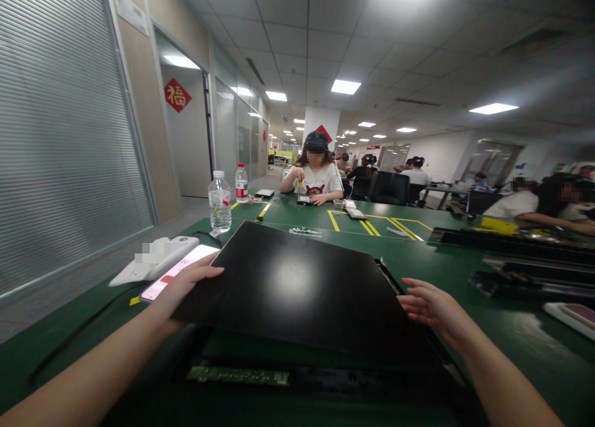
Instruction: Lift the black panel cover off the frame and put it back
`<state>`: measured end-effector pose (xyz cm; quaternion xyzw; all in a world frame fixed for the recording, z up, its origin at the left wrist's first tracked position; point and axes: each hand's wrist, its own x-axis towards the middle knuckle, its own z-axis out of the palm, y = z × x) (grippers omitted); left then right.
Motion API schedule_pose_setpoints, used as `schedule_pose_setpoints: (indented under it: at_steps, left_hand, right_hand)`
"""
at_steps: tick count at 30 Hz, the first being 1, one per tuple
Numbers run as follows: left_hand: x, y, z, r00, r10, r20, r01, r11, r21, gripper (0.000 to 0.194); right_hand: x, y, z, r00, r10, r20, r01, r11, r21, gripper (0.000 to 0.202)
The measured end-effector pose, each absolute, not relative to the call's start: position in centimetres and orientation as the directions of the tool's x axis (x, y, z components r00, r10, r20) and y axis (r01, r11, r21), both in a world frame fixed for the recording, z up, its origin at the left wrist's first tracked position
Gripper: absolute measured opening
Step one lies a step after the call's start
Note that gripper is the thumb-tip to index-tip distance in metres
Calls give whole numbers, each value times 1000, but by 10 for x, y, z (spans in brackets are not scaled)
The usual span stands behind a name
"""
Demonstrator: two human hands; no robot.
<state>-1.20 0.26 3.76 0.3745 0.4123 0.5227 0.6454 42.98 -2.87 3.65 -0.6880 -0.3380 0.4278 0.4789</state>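
Head view: beside a lit smartphone (186,261), the left hand (188,281) pinches a glossy black flat panel (288,290), thumb on top, apparently holding it tilted; a green circuit board (237,375) shows past its near edge; the right hand (430,308), loosely spread, sits at the right edge, presumably steadying.

Door poster (177,95), red diamond, ten o'clock: gold character 福 (set upright). Bottle label (242,190), between nine and ten o'clock, and smartphone screen (193,258), eight o'clock: print too blurred to read.
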Motion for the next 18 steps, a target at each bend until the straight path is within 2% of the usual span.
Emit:
schedule_pose_setpoints:
  at_steps: [7,13,18]
  left_hand:
    - [-3,1,27,100,981,-165,-287,187,939,65]
    - [1,-2,28,110,982,-154,-259,178,949,62]
    - [0,-1,29,95,985,-145,-239,164,957,60]
  right_hand:
    - [434,-26,33,432,879,-200,193,-307,-932,38]
    - [434,-27,35,452,876,-167,335,-340,-879,38]
    - [429,-28,38,463,872,-159,324,-333,-885,35]
